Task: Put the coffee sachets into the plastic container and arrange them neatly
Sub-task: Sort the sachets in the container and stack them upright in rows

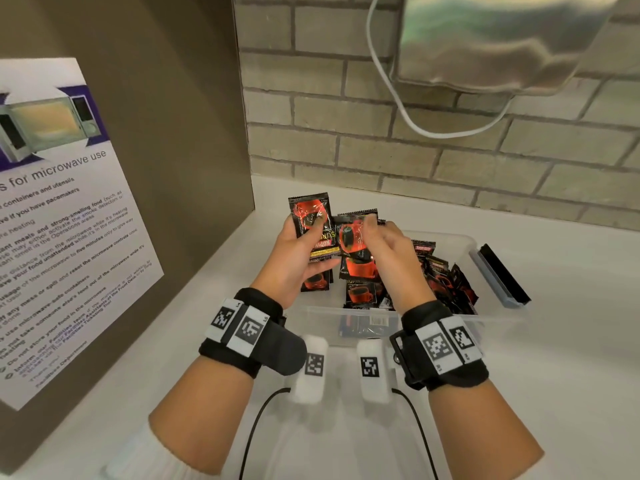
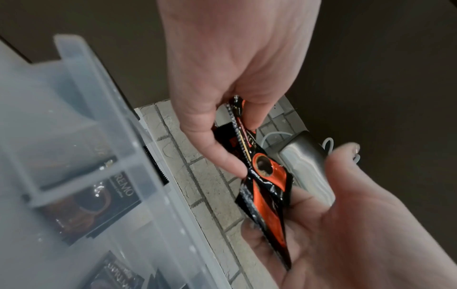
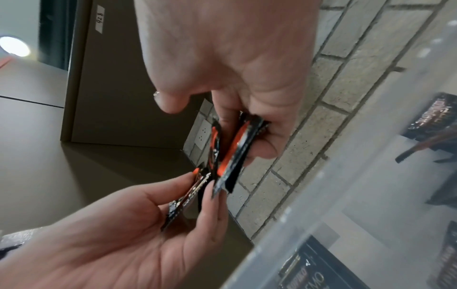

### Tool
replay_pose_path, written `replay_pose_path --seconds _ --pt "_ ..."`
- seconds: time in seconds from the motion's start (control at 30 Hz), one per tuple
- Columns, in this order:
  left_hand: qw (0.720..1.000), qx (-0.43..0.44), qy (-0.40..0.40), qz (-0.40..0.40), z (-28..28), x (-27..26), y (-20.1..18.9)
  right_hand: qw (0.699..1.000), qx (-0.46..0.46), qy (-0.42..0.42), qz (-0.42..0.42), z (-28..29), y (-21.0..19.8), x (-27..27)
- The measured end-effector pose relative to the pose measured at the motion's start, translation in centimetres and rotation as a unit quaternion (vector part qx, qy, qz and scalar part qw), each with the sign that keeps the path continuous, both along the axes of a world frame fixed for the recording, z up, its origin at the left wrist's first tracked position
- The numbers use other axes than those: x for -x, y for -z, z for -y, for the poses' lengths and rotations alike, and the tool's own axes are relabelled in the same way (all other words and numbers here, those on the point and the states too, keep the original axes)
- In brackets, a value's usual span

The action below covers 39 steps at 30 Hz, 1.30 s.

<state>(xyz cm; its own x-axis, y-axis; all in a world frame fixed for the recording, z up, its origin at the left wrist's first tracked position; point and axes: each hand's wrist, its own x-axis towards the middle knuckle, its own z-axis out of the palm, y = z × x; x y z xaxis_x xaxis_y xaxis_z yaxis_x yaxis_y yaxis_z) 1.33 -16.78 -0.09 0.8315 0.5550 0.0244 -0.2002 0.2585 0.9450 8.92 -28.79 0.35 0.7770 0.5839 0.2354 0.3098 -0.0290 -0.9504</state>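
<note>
Both hands hold black coffee sachets printed with a red cup, just above the left end of the clear plastic container (image 1: pixel 349 311). My left hand (image 1: pixel 304 251) grips a small stack of sachets (image 1: pixel 310 216), thumb on the top one. My right hand (image 1: pixel 381 244) pinches more sachets (image 1: pixel 356 237) that overlap the left stack. Several sachets (image 1: pixel 446 278) lie loose and jumbled inside the container. In the left wrist view the left hand (image 2: pixel 245 144) holds sachets (image 2: pixel 267 187) edge-on. In the right wrist view the right hand (image 3: pixel 237 136) pinches a sachet (image 3: pixel 232 156).
The container stands on a white counter (image 1: pixel 571 341) against a brick wall (image 1: pixel 415 150). A brown panel with a microwave poster (image 1: pixel 69 220) closes off the left side. A blue and black strip (image 1: pixel 502 275) lies right of the container. A silver dispenser (image 1: pixel 502 39) with a white cable (image 1: pixel 398 98) hangs above.
</note>
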Motion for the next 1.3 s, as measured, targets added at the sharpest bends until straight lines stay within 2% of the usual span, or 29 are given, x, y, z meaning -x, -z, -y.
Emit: replay_pose_path --seconds 0.13,0.27,0.33,0.5,0.57,0.63,0.8,0.9,0.97,1.07,1.17,1.3 --pt "1.000 -0.020 -0.002 -0.012 0.4 -0.3 0.2 0.998 0.007 0.063 0.016 -1.2 0.3 -0.6" --pt "0.994 0.004 -0.090 0.055 -0.3 0.2 -0.4 0.983 -0.024 0.133 -0.125 -0.3 1.3 -2.1" --pt "0.992 -0.003 -0.110 0.063 -1.2 0.7 -1.1 0.972 -0.047 0.163 -0.162 0.3 1.8 -2.5" --pt "0.995 -0.021 -0.093 0.025 -1.4 0.7 -1.4 0.960 -0.107 0.160 -0.206 0.2 1.7 -1.9" --pt "0.992 -0.048 -0.115 0.012 -1.2 0.6 -1.4 0.950 -0.130 0.149 -0.241 0.0 1.8 -2.0" --pt "0.988 -0.060 -0.144 0.005 -1.5 0.7 -1.4 0.953 -0.128 0.139 -0.235 0.0 1.9 -1.9" --pt "0.986 0.029 -0.156 0.040 -1.9 0.8 -1.3 0.950 -0.164 0.126 -0.234 0.1 2.1 -1.9" --pt "0.987 0.106 -0.113 0.050 -1.1 0.6 -1.2 0.943 -0.194 0.102 -0.252 -0.3 2.2 -1.4" --pt "0.988 0.124 -0.072 0.051 -0.1 0.3 -0.9 0.937 -0.217 0.085 -0.262 -0.6 2.0 -1.1" --pt "0.995 0.068 -0.078 0.011 1.2 -0.3 -0.2 0.925 -0.259 0.025 -0.277 -0.8 1.5 -0.5" --pt "0.992 -0.028 -0.121 -0.036 1.6 -0.9 0.3 0.916 -0.279 0.013 -0.287 -0.7 1.2 -0.4" --pt "0.952 -0.243 -0.144 -0.115 1.7 -0.9 0.6 0.929 -0.260 0.025 -0.262 -0.6 0.9 -0.8"
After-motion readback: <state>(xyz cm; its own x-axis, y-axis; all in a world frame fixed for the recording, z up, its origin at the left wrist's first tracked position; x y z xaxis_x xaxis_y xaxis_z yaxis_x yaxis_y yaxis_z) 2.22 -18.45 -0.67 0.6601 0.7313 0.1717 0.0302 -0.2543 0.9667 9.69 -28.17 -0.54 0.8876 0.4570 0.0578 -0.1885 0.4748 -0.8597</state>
